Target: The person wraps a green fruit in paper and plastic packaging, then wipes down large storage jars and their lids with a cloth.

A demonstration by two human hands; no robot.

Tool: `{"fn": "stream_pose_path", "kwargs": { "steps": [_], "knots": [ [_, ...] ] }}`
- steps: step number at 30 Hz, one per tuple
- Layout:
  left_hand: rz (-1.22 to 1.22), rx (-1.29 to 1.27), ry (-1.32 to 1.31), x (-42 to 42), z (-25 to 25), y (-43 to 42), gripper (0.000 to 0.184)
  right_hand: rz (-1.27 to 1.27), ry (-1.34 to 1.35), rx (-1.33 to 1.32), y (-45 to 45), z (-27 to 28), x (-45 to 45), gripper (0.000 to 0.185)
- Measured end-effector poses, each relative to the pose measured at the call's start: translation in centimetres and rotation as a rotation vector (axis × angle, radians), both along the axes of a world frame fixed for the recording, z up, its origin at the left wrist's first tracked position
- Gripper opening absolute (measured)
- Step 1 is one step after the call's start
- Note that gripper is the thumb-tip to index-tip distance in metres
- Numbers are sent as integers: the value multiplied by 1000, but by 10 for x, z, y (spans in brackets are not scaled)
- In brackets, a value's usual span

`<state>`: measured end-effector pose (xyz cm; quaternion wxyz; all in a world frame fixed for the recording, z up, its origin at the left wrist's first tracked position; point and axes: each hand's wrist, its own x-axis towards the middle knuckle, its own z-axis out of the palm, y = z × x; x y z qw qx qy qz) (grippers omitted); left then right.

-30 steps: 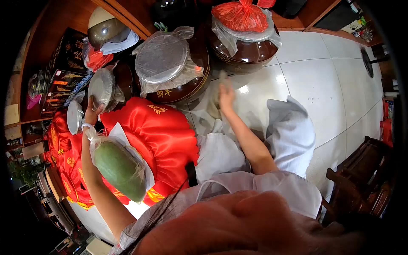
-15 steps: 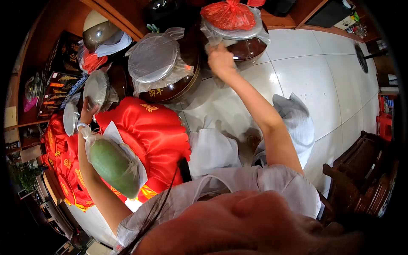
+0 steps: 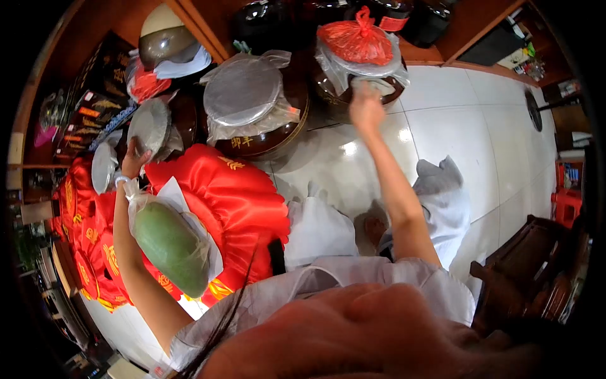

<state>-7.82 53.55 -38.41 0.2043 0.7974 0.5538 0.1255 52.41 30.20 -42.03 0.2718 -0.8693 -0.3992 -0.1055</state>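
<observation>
My right hand is closed on a pale cloth, pressed against the side of the brown jar that carries a red plastic bag on its covered lid. My left hand rests at the edge of a smaller plastic-covered lid, fingers apart. Beside the left forearm lies a green melon-like object in a clear bag, on white paper over red cloth. Between the hands stands a wide brown jar with a plastic-wrapped lid.
Shelves with dark boxes and a rounded vessel are at the upper left. Dark wooden furniture stands at the right, near a red stool. White floor tiles spread between. Dark jars line the back.
My right hand has gone from above the floor tiles to the jar with the red bag, moving along its side with the cloth. My left hand stays at the lid. The view has shifted slightly.
</observation>
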Motion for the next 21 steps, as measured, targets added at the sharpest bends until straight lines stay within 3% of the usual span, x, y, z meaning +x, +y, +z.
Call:
{"fn": "stream_pose_path", "kwargs": {
  "steps": [1, 3, 4, 6, 10, 12, 13, 16, 17, 19, 21],
  "knots": [
    [-8, 8, -38, 4, 3, -1, 86, 116, -157, 96, 15, -19, -10, 40],
    [-21, 35, -75, -6, -6, 7, 85, 149, -11, 21, 30, -4, -41, 35],
    [-32, 41, -77, -9, -6, 9, 85, 299, -26, -119, 29, -6, -39, 35],
    [-21, 35, -47, -5, -3, 7, 84, 450, -118, -126, 27, -25, -45, 38],
    [-25, -71, -135, -7, -6, 11, 77, 453, -161, 8, -2, -22, -23, 48],
    [-22, -48, -92, -4, 0, 8, 78, 282, -304, 128, -24, -40, 20, 53],
    [-21, -27, -62, -2, 1, 5, 79, 80, -290, 104, -36, -49, 42, 52],
    [-44, -30, -90, 11, 12, -6, 79, -189, 170, 268, -43, -54, 110, 40],
    [-35, -44, -110, 6, 7, -1, 78, -165, 259, 235, -41, -47, 127, 38],
    [-31, -61, -127, 10, 9, -2, 79, -146, 354, 207, -33, -48, 155, 38],
    [-16, -77, -139, 12, 12, -5, 79, -289, 660, 187, -25, -62, 168, 45]
  ]
}}
